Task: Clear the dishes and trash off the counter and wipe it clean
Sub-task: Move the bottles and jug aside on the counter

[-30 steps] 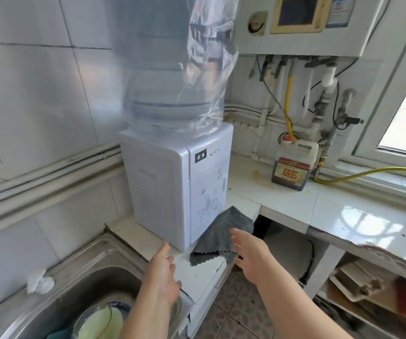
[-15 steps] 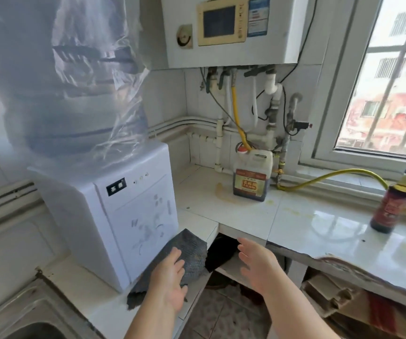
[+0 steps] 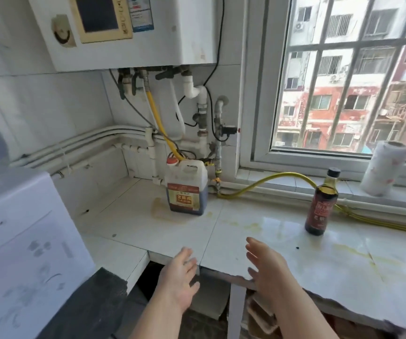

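A white tiled counter (image 3: 258,231) with yellowish stains runs under the window. On it stand a plastic jug of dark sauce (image 3: 187,189) near the corner and a dark glass sauce bottle (image 3: 321,204) to the right. The grey cloth (image 3: 92,304) lies at the lower left beside the water dispenser. My left hand (image 3: 178,277) hovers over the counter's front edge with fingers straight, holding nothing. My right hand (image 3: 266,265) is also held flat and empty, a little to the right, over the same edge.
The white water dispenser (image 3: 23,253) fills the left side. A wall boiler (image 3: 123,30) with pipes hangs above the corner. A yellow hose (image 3: 270,179) runs along the sill, where a paper towel roll (image 3: 382,167) stands. A gap opens below the counter edge.
My view has swung right from the sink and dispenser toward the window counter. My left hand has come off the grey cloth, and both hands have moved right to the counter edge.
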`<action>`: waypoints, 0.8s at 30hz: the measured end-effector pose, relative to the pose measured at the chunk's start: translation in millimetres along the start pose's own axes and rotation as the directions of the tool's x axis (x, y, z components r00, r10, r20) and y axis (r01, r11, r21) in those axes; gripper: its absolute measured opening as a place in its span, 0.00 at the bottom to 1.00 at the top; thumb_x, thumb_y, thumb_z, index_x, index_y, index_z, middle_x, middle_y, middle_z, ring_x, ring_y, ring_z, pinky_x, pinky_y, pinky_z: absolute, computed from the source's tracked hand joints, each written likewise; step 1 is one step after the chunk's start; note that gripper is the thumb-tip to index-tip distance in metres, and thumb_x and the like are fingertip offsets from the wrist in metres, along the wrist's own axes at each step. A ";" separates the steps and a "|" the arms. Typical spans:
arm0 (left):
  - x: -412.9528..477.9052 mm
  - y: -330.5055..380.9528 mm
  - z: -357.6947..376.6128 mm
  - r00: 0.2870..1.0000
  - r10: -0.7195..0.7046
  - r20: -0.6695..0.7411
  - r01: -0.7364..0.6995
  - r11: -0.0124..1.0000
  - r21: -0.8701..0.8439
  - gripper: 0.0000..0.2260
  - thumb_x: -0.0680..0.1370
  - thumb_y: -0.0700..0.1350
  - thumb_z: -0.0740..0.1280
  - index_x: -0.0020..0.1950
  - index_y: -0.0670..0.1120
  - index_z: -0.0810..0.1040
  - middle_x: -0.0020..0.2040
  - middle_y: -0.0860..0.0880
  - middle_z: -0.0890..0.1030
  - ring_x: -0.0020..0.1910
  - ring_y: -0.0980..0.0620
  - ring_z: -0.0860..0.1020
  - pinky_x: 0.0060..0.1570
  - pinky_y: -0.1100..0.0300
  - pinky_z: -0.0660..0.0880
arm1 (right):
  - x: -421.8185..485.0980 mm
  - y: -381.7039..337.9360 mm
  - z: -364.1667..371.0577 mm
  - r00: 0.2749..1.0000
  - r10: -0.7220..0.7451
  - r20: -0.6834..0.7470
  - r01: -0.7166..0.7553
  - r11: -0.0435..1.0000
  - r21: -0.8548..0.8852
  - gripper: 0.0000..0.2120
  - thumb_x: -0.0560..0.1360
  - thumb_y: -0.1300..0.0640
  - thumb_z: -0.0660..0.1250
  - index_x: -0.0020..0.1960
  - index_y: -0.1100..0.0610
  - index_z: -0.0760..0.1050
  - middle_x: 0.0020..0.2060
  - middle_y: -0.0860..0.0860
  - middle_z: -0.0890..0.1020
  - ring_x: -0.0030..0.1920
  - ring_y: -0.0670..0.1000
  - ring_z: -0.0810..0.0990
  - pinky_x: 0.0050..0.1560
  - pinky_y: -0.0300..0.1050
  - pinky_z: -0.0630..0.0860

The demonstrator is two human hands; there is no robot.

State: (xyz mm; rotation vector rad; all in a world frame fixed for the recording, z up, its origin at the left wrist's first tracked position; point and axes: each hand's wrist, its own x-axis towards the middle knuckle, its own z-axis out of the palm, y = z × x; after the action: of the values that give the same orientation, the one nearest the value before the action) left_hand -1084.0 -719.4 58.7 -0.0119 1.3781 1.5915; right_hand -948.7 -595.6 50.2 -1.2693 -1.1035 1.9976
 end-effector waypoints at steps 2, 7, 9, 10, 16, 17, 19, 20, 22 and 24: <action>12.1 6.8 14.2 1.000 -0.008 0.007 0.008 1.000 -0.003 0.21 0.82 0.52 0.57 0.72 0.44 0.68 0.72 0.42 0.68 0.73 0.45 0.63 0.71 0.45 0.56 | 11.4 -5.4 -8.0 1.000 -0.018 -0.013 0.018 1.000 0.017 0.18 0.80 0.56 0.61 0.69 0.56 0.71 0.70 0.51 0.71 0.70 0.52 0.67 0.72 0.55 0.63; 54.6 35.1 45.9 1.000 -0.018 -0.004 0.018 0.999 -0.041 0.19 0.82 0.50 0.57 0.71 0.44 0.69 0.70 0.43 0.70 0.71 0.45 0.66 0.68 0.48 0.61 | 39.1 -16.9 -25.9 0.995 -0.037 -0.087 0.041 0.998 0.041 0.16 0.80 0.57 0.61 0.67 0.56 0.73 0.68 0.51 0.72 0.69 0.52 0.69 0.68 0.54 0.66; 73.0 48.8 59.0 1.000 -0.028 0.007 0.028 0.998 -0.062 0.18 0.82 0.49 0.56 0.70 0.44 0.70 0.69 0.44 0.71 0.69 0.45 0.68 0.66 0.50 0.63 | 50.7 -24.3 -31.8 0.991 -0.032 -0.130 0.040 0.997 0.062 0.16 0.80 0.58 0.61 0.68 0.57 0.72 0.69 0.52 0.71 0.70 0.53 0.68 0.69 0.55 0.64; 85.2 56.7 65.5 0.999 -0.033 0.023 0.034 0.997 -0.074 0.17 0.82 0.49 0.56 0.69 0.44 0.71 0.68 0.44 0.72 0.68 0.46 0.69 0.63 0.50 0.64 | 58.4 -29.2 -33.4 0.988 -0.035 -0.150 0.046 0.996 0.073 0.16 0.80 0.58 0.60 0.68 0.57 0.71 0.69 0.53 0.71 0.70 0.54 0.67 0.69 0.55 0.64; 155.0 126.8 90.1 0.999 0.004 0.034 0.002 0.984 -0.181 0.11 0.81 0.46 0.58 0.61 0.46 0.72 0.65 0.47 0.74 0.61 0.50 0.72 0.57 0.54 0.65 | 100.1 -69.4 -27.6 0.969 -0.097 -0.227 0.121 0.988 0.092 0.16 0.80 0.59 0.60 0.67 0.58 0.71 0.67 0.55 0.73 0.70 0.55 0.67 0.70 0.56 0.61; 168.1 142.1 92.9 1.000 0.015 0.020 -0.011 0.981 -0.193 0.12 0.81 0.46 0.59 0.62 0.45 0.72 0.64 0.47 0.74 0.61 0.50 0.72 0.57 0.55 0.66 | 109.3 -76.1 -23.8 0.965 -0.117 -0.234 0.141 0.986 0.087 0.15 0.80 0.60 0.60 0.67 0.58 0.71 0.67 0.55 0.73 0.70 0.54 0.67 0.70 0.56 0.61; 189.6 167.1 97.9 0.999 0.052 -0.013 -0.053 0.974 -0.221 0.12 0.80 0.45 0.60 0.63 0.44 0.72 0.61 0.47 0.74 0.59 0.49 0.73 0.56 0.55 0.67 | 122.1 -83.9 -17.5 0.962 -0.134 -0.239 0.158 0.984 0.082 0.15 0.80 0.60 0.60 0.66 0.58 0.72 0.65 0.55 0.74 0.69 0.54 0.68 0.70 0.56 0.62; 197.5 175.8 99.7 0.997 0.075 -0.037 -0.081 0.971 -0.225 0.12 0.80 0.45 0.61 0.63 0.44 0.71 0.59 0.47 0.74 0.57 0.49 0.73 0.55 0.55 0.68 | 124.3 -84.9 -15.1 0.964 -0.136 -0.230 0.157 0.985 0.075 0.14 0.80 0.60 0.60 0.64 0.57 0.73 0.64 0.54 0.74 0.68 0.54 0.69 0.70 0.55 0.62; 214.9 191.9 105.8 0.988 0.118 -0.097 -0.135 0.973 -0.186 0.12 0.79 0.44 0.62 0.62 0.44 0.72 0.55 0.47 0.75 0.50 0.51 0.74 0.51 0.56 0.71 | 133.6 -85.1 -11.8 0.963 -0.135 -0.234 0.155 0.986 0.068 0.12 0.79 0.60 0.60 0.62 0.56 0.74 0.62 0.54 0.76 0.65 0.54 0.71 0.67 0.54 0.63; 229.3 201.9 110.9 0.965 0.193 -0.178 -0.211 0.974 -0.084 0.09 0.79 0.44 0.63 0.59 0.47 0.74 0.46 0.49 0.75 0.40 0.54 0.73 0.42 0.59 0.71 | 140.0 -86.0 -12.8 0.958 -0.128 -0.258 0.151 0.986 0.071 0.10 0.79 0.60 0.59 0.58 0.55 0.75 0.60 0.54 0.77 0.62 0.54 0.72 0.64 0.53 0.64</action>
State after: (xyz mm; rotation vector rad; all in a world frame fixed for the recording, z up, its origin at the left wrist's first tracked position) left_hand -1271.5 -460.3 117.1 -0.0706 1.4632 1.8666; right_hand -996.0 -437.7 53.1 -1.3179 -0.9415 1.7074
